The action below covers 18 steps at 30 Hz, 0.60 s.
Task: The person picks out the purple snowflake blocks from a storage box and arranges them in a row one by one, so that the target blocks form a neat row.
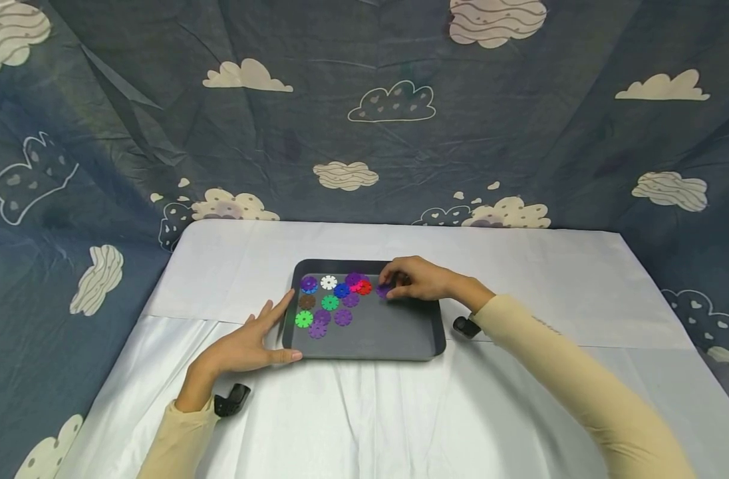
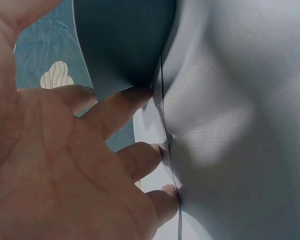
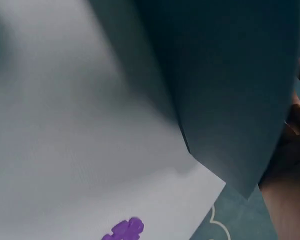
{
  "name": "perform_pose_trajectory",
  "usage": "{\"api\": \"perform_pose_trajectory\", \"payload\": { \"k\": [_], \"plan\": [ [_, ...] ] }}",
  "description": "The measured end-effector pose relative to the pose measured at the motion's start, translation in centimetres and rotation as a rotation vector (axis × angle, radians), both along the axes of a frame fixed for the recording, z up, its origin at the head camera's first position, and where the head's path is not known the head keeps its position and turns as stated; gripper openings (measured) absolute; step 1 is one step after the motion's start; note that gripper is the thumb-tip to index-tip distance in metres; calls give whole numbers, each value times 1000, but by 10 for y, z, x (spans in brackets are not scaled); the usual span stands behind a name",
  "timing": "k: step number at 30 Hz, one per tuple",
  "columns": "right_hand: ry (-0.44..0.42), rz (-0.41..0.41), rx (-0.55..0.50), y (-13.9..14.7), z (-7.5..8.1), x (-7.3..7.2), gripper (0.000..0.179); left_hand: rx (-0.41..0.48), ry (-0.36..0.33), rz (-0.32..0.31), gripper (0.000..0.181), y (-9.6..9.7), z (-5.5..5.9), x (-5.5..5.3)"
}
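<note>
A dark grey tray (image 1: 388, 339) lies on the white cloth with several notched plastic discs in its left part. Among them are a white disc (image 1: 328, 283), a brown disc (image 1: 306, 301), a light green disc (image 1: 304, 319) and a red disc (image 1: 364, 287). My left hand (image 1: 245, 346) spreads along the tray's left side, its fingertips at the rim and the thumb by the near corner. Over the tray's far right part, my right hand (image 1: 421, 278) pinches a purple disc (image 1: 382, 291) between thumb and index finger, partly hidden by them.
White cloth (image 1: 520, 266) covers the table around the tray. Behind it hangs a dark cloud-patterned curtain (image 1: 394, 146). In the right wrist view a purple notched piece (image 3: 125, 230) lies on a pale surface beside a dark wall.
</note>
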State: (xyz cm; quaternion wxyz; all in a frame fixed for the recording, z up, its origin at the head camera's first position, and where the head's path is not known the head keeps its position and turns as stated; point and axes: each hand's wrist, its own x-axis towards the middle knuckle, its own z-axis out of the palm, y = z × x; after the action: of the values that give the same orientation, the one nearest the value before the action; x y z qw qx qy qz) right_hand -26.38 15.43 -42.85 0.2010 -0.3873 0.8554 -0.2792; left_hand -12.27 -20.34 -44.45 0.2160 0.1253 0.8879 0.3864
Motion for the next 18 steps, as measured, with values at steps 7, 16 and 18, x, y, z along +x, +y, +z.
{"api": "perform_pose_trajectory", "payload": {
  "k": [7,16,18],
  "plan": [
    [39,11,12,-4,-5,2,28,2,0,1,112,0,-1,0],
    [85,-5,41,-4,-11,1,27,2,-4,0,113,0,1,0],
    [92,-10,41,-3,-12,1,27,-1,-4,0,112,0,0,0]
  ]
}}
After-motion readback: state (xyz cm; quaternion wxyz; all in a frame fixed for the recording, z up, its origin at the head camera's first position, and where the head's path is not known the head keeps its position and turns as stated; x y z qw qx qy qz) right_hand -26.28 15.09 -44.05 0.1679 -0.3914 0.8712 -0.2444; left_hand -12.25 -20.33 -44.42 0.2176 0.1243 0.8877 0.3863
